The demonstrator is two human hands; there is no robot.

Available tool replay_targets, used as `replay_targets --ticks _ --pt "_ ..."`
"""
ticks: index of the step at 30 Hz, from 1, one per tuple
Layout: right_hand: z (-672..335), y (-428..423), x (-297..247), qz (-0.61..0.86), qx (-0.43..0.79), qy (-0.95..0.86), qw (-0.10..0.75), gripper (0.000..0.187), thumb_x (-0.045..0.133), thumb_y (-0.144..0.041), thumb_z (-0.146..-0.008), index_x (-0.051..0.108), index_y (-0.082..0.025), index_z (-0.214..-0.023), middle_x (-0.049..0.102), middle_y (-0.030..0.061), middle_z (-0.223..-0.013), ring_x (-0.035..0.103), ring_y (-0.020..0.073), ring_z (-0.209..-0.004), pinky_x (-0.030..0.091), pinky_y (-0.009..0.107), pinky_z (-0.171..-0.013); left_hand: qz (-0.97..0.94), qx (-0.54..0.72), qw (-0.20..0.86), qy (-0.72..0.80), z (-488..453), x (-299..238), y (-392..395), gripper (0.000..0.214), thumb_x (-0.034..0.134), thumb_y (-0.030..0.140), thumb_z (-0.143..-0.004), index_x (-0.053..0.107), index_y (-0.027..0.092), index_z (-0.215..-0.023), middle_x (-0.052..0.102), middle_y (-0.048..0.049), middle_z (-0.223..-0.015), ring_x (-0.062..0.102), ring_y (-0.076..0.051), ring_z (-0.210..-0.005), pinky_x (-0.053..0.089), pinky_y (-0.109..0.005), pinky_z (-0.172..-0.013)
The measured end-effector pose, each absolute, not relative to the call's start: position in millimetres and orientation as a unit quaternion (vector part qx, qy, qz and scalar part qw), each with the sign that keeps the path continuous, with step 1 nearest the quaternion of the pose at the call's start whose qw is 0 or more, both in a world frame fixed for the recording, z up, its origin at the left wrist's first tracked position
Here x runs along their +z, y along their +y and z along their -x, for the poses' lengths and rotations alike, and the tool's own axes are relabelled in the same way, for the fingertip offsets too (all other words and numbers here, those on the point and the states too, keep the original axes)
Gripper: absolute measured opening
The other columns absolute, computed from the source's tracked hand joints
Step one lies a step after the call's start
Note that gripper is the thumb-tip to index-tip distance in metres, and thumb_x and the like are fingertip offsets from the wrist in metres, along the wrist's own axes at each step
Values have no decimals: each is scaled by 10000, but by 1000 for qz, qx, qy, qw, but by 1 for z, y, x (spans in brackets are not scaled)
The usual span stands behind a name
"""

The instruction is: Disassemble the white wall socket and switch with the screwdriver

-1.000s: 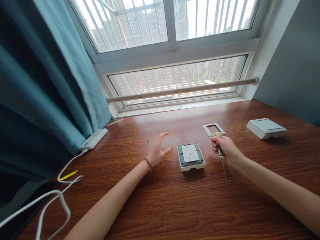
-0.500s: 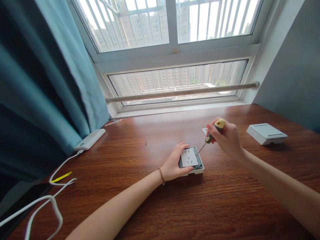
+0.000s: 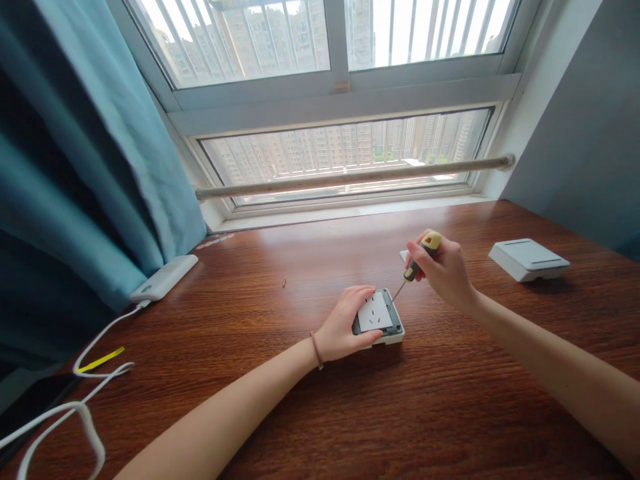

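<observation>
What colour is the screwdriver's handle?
The screwdriver handle is dark grey and pale yellow, as far as it shows; best seen in the head view.

The socket unit (image 3: 375, 313) lies on the table (image 3: 350, 420). The left hand (image 3: 343, 327) is around its left side. The right hand (image 3: 445, 267), with the screwdriver (image 3: 423, 257) in it, is behind and to the right, and the screwdriver's tip is at the unit's right part. A flat piece (image 3: 403, 255) lies beyond the right hand, mostly hidden. Farther right is a box (image 3: 530, 259). A small pin (image 3: 284, 283) lies behind the left hand, to its left. At far left, a plugged device (image 3: 165, 277) lies beside the curtain (image 3: 105, 153); its cable (image 3: 90, 340) runs forward.
</observation>
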State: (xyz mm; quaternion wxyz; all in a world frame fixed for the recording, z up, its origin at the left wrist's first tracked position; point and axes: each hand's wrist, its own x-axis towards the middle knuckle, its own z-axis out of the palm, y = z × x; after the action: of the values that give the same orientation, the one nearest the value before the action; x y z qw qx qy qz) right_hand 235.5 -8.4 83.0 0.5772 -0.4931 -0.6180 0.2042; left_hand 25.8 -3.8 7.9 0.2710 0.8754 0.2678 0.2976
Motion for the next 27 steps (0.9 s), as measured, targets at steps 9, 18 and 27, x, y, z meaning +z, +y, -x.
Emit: replay_targets --ticks 9,18,27 --pt "-237 -8 81 492 189 -622 579 254 527 -379 -811 463 -182 -665 568 -22 -503 480 67 -348 364 180 -349 -881 295 263 261 -25 8 -3 624 648 355 -714 377 225 -1261 428 -128 -1284 381 -274 -1200 320 -455 -1032" --pt "-238 -7 82 467 214 -645 566 243 533 -374 -813 463 -179 -685 555 -26 -524 476 71 -368 370 195 -361 -883 291 263 258 -25 9 -4 611 643 344 -719 382 200 -1252 422 -137 -1289 374 -278 -1199 309 -463 -1027" --pt "-242 -9 95 445 161 -727 497 302 733 -341 -625 538 -181 -790 550 -26 -607 520 108 -536 427 238 -492 -884 288 261 260 -25 10 -5 613 639 343 -721 385 176 -1253 420 -140 -1290 369 -270 -1201 303 -451 -1031"
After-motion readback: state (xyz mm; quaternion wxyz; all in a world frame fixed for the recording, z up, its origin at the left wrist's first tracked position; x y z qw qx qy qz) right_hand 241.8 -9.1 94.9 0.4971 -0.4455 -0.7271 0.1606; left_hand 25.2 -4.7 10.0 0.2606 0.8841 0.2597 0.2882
